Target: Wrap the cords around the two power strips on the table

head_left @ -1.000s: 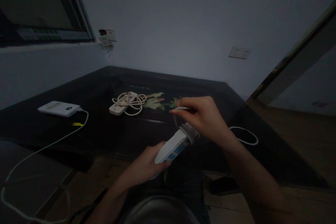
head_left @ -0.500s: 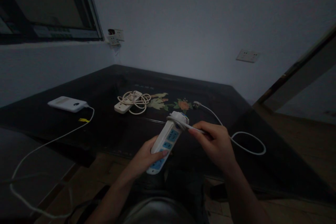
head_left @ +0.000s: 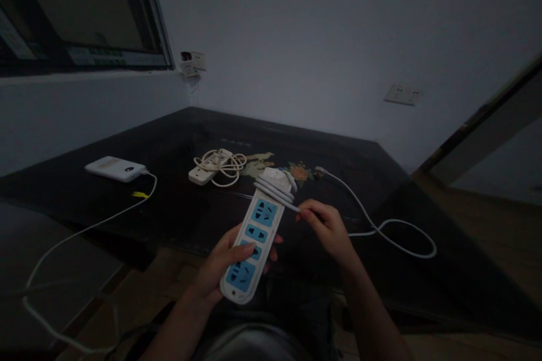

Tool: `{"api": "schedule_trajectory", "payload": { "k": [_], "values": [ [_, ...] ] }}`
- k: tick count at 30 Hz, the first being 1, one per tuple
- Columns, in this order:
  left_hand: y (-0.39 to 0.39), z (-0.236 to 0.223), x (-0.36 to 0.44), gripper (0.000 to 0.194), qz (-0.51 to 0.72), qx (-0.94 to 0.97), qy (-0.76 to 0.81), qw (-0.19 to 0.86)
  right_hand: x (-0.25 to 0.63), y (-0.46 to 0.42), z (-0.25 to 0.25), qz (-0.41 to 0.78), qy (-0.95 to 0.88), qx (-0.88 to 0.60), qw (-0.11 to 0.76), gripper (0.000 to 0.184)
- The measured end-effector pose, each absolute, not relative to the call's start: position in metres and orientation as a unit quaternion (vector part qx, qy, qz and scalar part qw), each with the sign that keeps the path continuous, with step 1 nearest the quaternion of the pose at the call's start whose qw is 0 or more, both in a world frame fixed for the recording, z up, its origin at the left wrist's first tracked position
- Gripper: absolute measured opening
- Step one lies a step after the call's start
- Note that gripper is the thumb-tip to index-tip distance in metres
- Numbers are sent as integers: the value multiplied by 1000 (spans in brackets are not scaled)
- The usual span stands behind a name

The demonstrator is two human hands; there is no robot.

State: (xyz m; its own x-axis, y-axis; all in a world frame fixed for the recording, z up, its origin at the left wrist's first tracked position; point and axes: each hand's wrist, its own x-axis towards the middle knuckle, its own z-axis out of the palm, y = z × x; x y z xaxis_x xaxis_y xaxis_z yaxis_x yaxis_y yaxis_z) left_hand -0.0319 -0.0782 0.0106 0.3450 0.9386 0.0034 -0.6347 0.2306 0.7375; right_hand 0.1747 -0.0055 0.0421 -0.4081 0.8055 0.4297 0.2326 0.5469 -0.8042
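A white power strip [head_left: 262, 220] with blue sockets is tilted up above the table's near edge, its socket face toward me. My left hand [head_left: 228, 256] wraps round its lower half, the thumb lying across the sockets. Loops of the strip's white power cord [head_left: 275, 190] circle its far end. Just right of those loops, my right hand [head_left: 324, 228] pinches the cord between thumb and fingers. From there the cord runs behind the hand, bends in a wide loop on the table and ends at a plug [head_left: 320, 171] near the painted flower.
On the dark table [head_left: 339, 152] lies a second power strip [head_left: 203, 174] under its tangled cord. Farther left sits a white box-like device [head_left: 115, 168] with a cable hanging over the edge and a yellow tag [head_left: 140, 194]. Wall sockets [head_left: 402, 94] are on the back wall.
The power strip has rolled so its sockets face me. My right hand has gone from above the strip's far end to its right side, drawing the cord around it.
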Motion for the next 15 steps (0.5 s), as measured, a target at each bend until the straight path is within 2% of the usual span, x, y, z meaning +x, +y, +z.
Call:
{"api": "schedule_trajectory", "payload": {
  "k": [8,11,15],
  "values": [
    [-85,16,-20,34,499,302,63,810,169,17,16,421,-747,-252,448,60],
    [-85,23,-16,36,496,305,17,813,167,24,6,441,-743,-235,446,62],
    [-83,25,-14,36,494,334,39,802,169,32,-3,453,-725,-241,460,55]
  ]
}}
